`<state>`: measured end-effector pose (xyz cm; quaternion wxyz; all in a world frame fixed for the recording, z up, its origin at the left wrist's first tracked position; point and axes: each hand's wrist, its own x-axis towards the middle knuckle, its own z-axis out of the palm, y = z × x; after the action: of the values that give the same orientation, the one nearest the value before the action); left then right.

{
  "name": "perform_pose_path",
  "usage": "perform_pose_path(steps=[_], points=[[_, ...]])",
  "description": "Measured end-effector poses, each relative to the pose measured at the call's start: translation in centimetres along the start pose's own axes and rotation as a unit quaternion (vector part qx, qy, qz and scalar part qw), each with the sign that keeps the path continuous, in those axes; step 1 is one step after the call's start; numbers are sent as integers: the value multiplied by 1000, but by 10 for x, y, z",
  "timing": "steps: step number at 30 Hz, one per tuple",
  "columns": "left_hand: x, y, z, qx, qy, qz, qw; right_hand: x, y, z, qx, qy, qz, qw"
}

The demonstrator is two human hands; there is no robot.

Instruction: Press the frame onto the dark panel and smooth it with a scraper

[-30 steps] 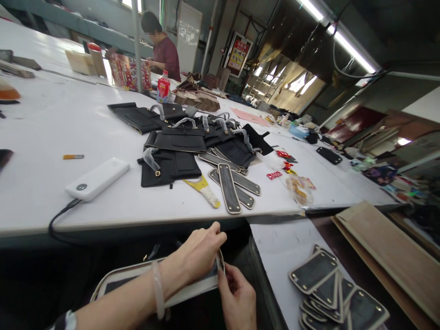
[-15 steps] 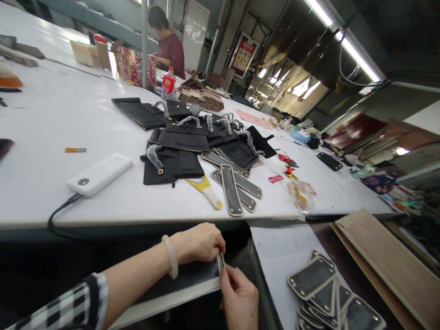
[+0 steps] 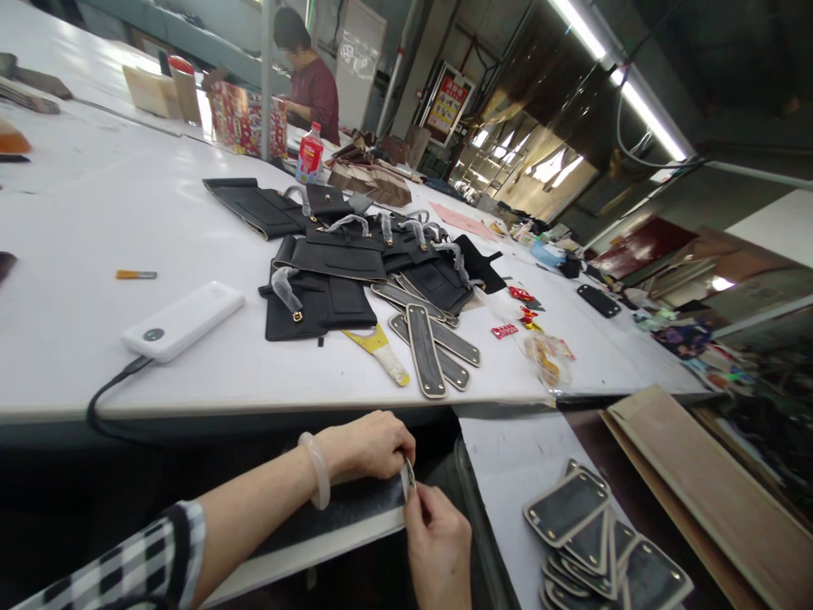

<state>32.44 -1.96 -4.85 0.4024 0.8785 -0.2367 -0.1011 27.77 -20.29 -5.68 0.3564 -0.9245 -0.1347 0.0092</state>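
Observation:
My left hand (image 3: 373,445), with a pale bangle (image 3: 316,470) on the wrist, reaches across from the left, its fingers bent and closed. Between its fingertips and those of my right hand (image 3: 439,542) is a small pale-edged piece (image 3: 408,471), seen nearly edge-on. My right hand pinches its lower end from below, thumb uppermost. Most of the piece is hidden by the fingers. Under my left forearm lies a dark surface with a white edge (image 3: 318,546). To the right, several dark panels (image 3: 568,508) with pale borders and metal studs sit in a loose stack.
On the white table (image 3: 209,381) lie black bag pieces (image 3: 336,258) with wrapped handles, long studded strips (image 3: 427,352), a yellow-and-white tool (image 3: 384,356) and a white power bank (image 3: 184,322) with a cable. A brown board (image 3: 705,483) leans at right. A person (image 3: 314,89) sits beyond.
The view has shifted slightly, so the things at right appear a little further left. The pale-edged piece looks slightly more curved between my fingertips; both hands keep their hold.

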Motion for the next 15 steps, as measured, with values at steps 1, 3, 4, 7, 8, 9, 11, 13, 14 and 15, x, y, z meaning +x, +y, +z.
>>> perform_pose_path(steps=[1,3,4,7,8,9,11,13,14,15], points=[[-1,0,0,-3,1,-1,1000,0,0,0,-6,3,-9,1000],[-2,2,0,-7,6,-5,1000,-2,1,0,-3,-13,-17,1000],[-4,2,-1,-7,10,-7,1000,-4,1,1,7,-18,-12,1000],[-7,5,-3,-6,20,-10,1000,-13,3,4,70,1,22,997],[-8,5,-4,-6,21,-9,1000,-16,4,5,94,17,34,995],[-9,6,-5,-6,21,-8,1000,-19,5,7,116,33,46,992],[-9,6,-6,-6,20,-5,1000,-21,8,8,156,49,75,984],[-9,7,-7,-5,16,-5,1000,-18,12,9,205,33,123,971],[-9,7,-7,-4,15,-5,1000,-15,14,9,234,16,148,961],[-8,7,-7,-3,13,-6,1000,-11,15,8,264,-1,167,950]])
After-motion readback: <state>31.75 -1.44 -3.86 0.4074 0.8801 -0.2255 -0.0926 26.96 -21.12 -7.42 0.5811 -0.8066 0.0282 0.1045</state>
